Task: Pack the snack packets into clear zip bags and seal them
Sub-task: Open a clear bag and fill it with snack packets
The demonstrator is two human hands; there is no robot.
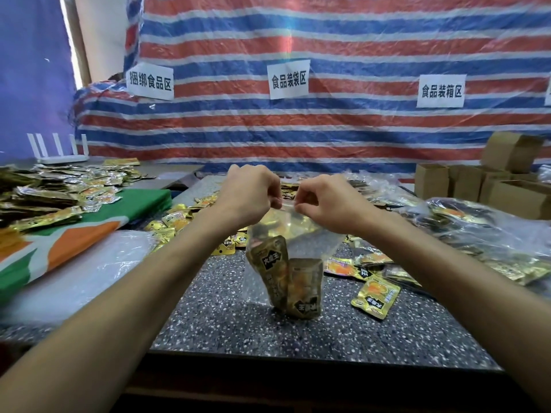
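Both hands, left (250,192) and right (323,199), pinch the bag (310,234) top; it hangs upright, long axis vertical, two packets (287,278) at the bottom.

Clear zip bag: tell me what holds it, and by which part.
Left hand and right hand both pinch the clear zip bag at its top edge, near the middle.

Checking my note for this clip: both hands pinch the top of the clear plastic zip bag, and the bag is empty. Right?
Not empty: the head view shows gold foil snack packets inside the clear plastic zip bag; left hand and right hand do pinch its top.
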